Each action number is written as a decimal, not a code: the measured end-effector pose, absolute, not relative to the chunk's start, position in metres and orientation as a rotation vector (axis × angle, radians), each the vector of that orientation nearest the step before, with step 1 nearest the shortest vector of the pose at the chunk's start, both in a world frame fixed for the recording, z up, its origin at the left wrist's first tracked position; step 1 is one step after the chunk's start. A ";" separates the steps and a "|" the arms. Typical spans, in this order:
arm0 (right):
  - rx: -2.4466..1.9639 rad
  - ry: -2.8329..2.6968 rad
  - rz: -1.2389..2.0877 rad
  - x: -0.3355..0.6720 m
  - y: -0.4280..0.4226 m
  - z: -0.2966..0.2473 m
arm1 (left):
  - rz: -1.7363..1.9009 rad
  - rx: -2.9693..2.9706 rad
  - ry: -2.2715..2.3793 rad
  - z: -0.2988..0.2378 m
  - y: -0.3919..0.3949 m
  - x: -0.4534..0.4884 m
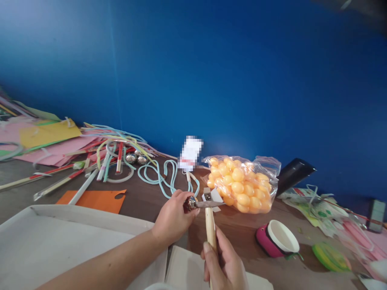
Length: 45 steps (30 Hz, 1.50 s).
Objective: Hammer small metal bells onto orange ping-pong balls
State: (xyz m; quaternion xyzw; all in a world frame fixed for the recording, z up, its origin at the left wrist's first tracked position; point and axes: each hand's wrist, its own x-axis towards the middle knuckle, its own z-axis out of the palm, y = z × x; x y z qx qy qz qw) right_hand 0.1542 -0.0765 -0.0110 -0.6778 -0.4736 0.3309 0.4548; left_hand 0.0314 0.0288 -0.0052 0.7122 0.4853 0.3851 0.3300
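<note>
In the head view my left hand (173, 217) pinches a shiny, dark-silver rounded piece (190, 203) between thumb and fingers. My right hand (224, 262) is wrapped round the pale wooden handle (210, 227) of a hammer. Its narrow grey head (208, 204) lies crosswise, with a pointed end to the right. The head's left end meets or nearly meets the rounded piece; whether they touch I cannot tell. Just behind the hammer is a small opened white box (216, 197). A clear bag of orange balls (242, 185) lies beyond it to the right.
A white tray (90, 217) fills the near left, with orange card (93, 200) behind it. Several silver balls (136, 157), tubes and coloured paper (51, 133) clutter the back left. A blue cord (154, 177) lies mid-table. A pink-and-white cup (277, 239) and green-yellow roll (331, 257) are right.
</note>
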 end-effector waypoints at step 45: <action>-1.679 -1.188 0.781 0.151 -0.078 -0.008 | 1.038 1.803 1.251 -0.007 0.032 0.032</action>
